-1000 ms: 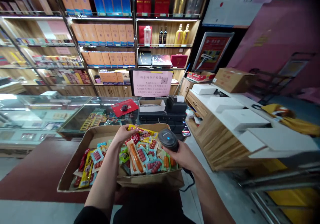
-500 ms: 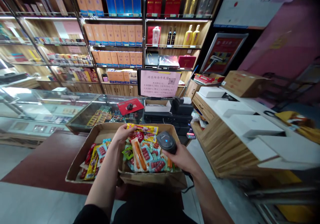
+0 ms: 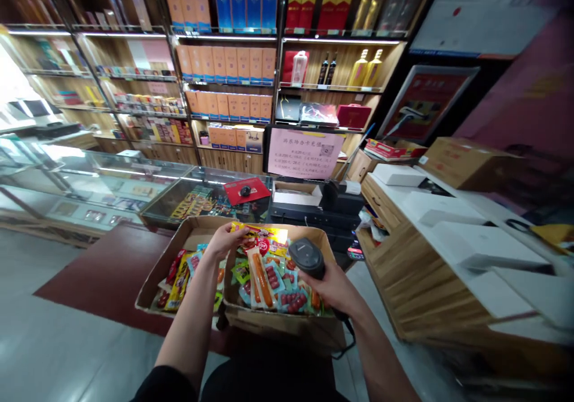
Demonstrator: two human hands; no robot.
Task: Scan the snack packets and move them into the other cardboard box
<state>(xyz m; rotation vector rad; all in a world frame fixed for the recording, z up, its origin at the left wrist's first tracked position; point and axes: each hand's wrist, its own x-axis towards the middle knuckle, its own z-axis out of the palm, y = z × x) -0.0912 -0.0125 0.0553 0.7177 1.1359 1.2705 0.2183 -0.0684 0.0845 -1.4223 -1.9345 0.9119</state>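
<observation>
My left hand [image 3: 228,240] is closed on one end of a yellow snack packet [image 3: 269,234], held over the back of the right-hand cardboard box [image 3: 273,320]. In my right hand [image 3: 332,285] is a dark handheld barcode scanner [image 3: 307,257], its head pointing towards the packet; its cable hangs below my wrist. Sealed sausage packs [image 3: 260,279] and other small snack packets fill the box under both hands. A second cardboard box [image 3: 150,282] stands against it on the left, holding more packets, partly hidden by my left forearm.
Behind the boxes runs a glass counter [image 3: 155,210] with a red sheet [image 3: 246,191] on it. A screen bearing a pink notice [image 3: 305,154] and a receipt printer [image 3: 345,195] stand ahead. Wooden cabinets [image 3: 394,264] with white boxes are at the right.
The whole view has shifted, so the room and boxes appear further right. Both hands keep their holds on the packet and the scanner, with little change relative to the boxes.
</observation>
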